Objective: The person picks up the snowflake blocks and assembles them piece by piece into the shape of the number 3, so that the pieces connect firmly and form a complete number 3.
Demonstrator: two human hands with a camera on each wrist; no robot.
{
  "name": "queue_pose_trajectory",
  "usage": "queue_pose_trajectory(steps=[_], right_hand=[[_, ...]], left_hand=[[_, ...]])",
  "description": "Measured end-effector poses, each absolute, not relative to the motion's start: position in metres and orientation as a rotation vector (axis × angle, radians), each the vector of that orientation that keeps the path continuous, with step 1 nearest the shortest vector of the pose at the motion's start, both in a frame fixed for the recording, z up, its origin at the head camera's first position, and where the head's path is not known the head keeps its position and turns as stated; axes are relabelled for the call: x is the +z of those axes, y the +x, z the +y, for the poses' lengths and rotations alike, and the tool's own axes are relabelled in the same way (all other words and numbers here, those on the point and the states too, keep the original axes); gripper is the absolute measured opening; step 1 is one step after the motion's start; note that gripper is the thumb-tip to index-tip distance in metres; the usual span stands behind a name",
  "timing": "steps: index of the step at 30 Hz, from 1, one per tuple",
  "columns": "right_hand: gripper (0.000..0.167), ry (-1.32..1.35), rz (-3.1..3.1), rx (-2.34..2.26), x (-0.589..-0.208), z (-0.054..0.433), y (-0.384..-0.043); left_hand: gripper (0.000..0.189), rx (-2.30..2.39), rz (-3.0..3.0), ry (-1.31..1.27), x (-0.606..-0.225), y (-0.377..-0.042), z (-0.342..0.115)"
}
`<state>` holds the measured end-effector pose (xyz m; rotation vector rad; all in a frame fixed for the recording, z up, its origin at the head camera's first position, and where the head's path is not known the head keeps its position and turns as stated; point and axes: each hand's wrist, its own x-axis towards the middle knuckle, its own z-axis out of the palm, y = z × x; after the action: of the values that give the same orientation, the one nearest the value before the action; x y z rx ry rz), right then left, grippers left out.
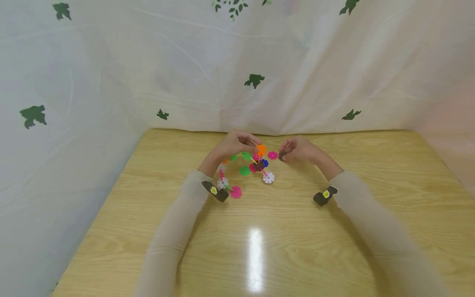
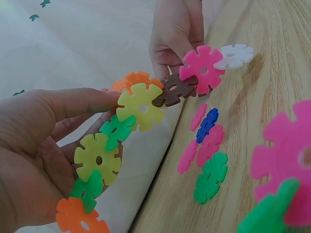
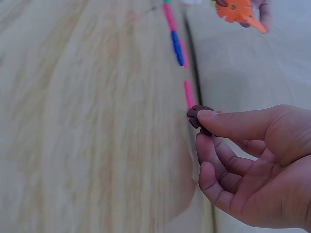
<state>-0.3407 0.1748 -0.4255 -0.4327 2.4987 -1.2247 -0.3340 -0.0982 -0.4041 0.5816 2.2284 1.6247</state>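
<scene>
My left hand (image 1: pixel 237 142) pinches a curved chain of interlocking flower-shaped plastic discs near its orange disc (image 1: pixel 261 149). In the left wrist view, the thumb lies at the edge of a yellow disc (image 2: pixel 133 103) in that chain. From there a brown disc (image 2: pixel 163 97), a pink disc (image 2: pixel 194 60) and a white disc (image 2: pixel 235 57) follow toward one end. Green, yellow and orange discs run back the other way below the palm. To the right, my right hand (image 1: pixel 301 149) holds a single dark brown disc (image 3: pixel 193 116) between thumb and fingertips, apart from the chain.
Loose discs lie on the wooden table (image 1: pixel 289 231) below the chain: a green one (image 2: pixel 212 177), a blue one (image 2: pixel 207 125) and several pink ones, including one (image 1: pixel 272 155) near the right hand. Behind the table's far edge hangs a pale curtain (image 1: pixel 297 103) with green leaf shapes.
</scene>
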Motion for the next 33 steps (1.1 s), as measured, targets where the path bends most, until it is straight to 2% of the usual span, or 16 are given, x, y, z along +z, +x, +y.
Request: queue_pose_trajectory(steps=[12,33], right_hand=[[0.036,-0.379,2.407,-1.454,-0.408,0.17,-0.335],[0.018,-0.405,2.327,-1.76,-0.408,0.148,-0.326]], left_hand=[[0.022,1.646,2.228,0.579,-0.405,-0.333,-0.098],[0.018,1.604,2.277,0.577,-0.404,-0.333,-0.098]])
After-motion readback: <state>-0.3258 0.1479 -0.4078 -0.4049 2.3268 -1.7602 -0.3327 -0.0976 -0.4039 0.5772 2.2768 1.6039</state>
